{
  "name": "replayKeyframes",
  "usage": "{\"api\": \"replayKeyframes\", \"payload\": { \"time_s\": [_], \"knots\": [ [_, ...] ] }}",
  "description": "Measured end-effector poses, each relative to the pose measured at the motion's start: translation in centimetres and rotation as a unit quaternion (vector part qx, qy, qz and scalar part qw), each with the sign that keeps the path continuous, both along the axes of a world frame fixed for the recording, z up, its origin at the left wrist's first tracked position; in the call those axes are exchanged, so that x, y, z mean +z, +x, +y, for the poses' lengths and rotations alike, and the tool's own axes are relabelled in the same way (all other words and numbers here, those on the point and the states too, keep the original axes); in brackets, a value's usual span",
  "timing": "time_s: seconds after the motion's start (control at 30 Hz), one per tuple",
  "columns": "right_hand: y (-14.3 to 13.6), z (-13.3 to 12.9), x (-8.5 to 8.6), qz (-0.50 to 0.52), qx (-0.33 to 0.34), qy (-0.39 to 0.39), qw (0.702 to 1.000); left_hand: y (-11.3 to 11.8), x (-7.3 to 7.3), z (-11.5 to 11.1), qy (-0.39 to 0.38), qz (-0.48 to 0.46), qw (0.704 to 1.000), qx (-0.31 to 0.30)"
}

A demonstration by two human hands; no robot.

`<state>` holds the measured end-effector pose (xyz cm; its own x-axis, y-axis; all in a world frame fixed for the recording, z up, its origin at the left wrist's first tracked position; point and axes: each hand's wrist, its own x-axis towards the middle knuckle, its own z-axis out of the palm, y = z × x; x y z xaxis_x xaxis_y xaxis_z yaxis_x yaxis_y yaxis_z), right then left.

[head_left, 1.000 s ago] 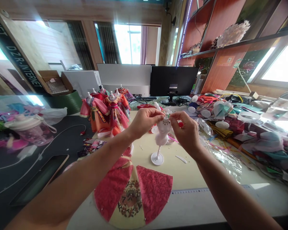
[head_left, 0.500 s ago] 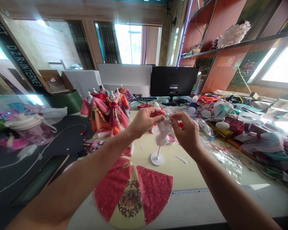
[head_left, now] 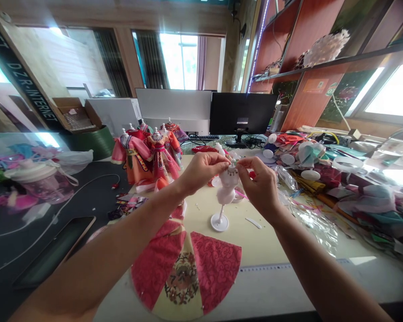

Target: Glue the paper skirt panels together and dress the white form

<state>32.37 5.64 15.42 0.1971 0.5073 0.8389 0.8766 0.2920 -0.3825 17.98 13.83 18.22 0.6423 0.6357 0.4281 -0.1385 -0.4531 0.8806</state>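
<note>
A small white dress-form mannequin (head_left: 225, 195) stands upright on its round base in the middle of the table. Around its neck lies a tiny beaded necklace (head_left: 233, 171) with hanging drops. My left hand (head_left: 204, 170) pinches at the left side of the neck, thumb and forefinger closed on the necklace's end. From the right, my right hand (head_left: 260, 182) pinches the other side in the same way. The fingertips hide the exact ends. Nearer to me, a round red and cream fabric skirt piece (head_left: 216, 264) with a flower pattern lies flat.
Several small dressed mannequins (head_left: 137, 156) stand at the back left, before the monitors (head_left: 243, 114). Fabric scraps (head_left: 366, 197) and clear plastic wrap (head_left: 317, 223) crowd the right side. A ruler (head_left: 267, 268), a phone (head_left: 55, 252) and a lidded pink jar (head_left: 42, 181) are around.
Both hands stay pinched at the mannequin's neck with only slight finger movement. The necklace's drops have shifted a little; the view has moved very slightly.
</note>
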Motion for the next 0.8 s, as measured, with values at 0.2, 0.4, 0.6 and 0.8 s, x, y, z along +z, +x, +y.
{"api": "replayKeyframes", "payload": {
  "time_s": [0.2,0.4,0.6,0.8],
  "knots": [
    [-0.10,0.07,0.05,-0.002,0.000,-0.003,1.000,-0.71,0.42,-0.35,0.111,0.042,0.993,0.016],
    [-0.22,0.01,0.01,0.002,-0.001,-0.004,1.000,-0.84,0.32,-0.69,0.194,0.066,0.977,0.051],
    [-0.22,-0.03,-0.01,0.005,-0.001,-0.011,1.000,-0.73,-0.30,-0.46,0.166,0.055,0.983,0.052],
    [-0.33,-0.10,0.09,0.006,0.001,-0.011,1.000,-0.71,-0.30,-0.34,0.123,0.038,0.991,0.027]
  ]
}}
